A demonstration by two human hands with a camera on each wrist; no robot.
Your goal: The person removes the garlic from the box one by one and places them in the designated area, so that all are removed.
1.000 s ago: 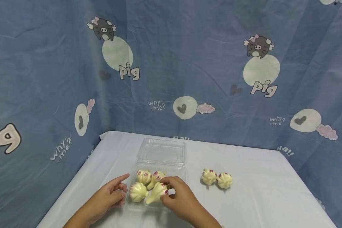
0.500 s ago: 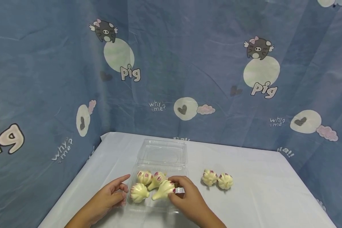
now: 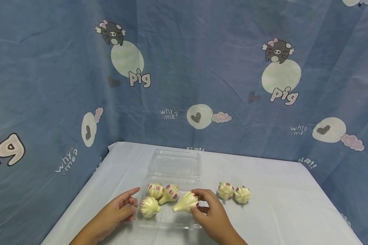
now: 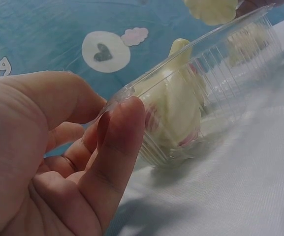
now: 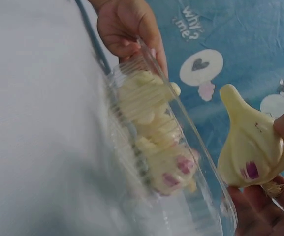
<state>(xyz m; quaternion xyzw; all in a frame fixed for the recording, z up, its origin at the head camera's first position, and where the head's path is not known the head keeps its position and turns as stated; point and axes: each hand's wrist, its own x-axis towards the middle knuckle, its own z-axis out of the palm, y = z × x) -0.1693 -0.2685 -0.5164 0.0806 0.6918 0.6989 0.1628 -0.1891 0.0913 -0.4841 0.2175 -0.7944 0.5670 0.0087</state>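
A clear plastic clamshell container (image 3: pixel 168 223) lies open on the table with three pale yellow garlic bulbs (image 3: pixel 149 207) inside, some with purple marks. At its left edge, my left hand (image 3: pixel 118 211) pinches the rim between thumb and fingers, as the left wrist view (image 4: pixel 78 142) shows. With thumb and fingers, my right hand (image 3: pixel 211 212) holds another garlic bulb (image 3: pixel 187 202) by its rounded end, its stem pointing left. In the right wrist view this held bulb (image 5: pixel 252 142) is above the container's rim, apart from the bulbs inside.
Two more garlic bulbs (image 3: pixel 234 192) sit side by side on the white table (image 3: pixel 288 204), right of the container. The container's lid (image 3: pixel 174 163) is folded back toward the blue curtain (image 3: pixel 184 68) behind.
My right hand has moved right with its garlic bulb, away from the three bulbs at the container's left, toward the container's right side. My left hand stays at the rim.
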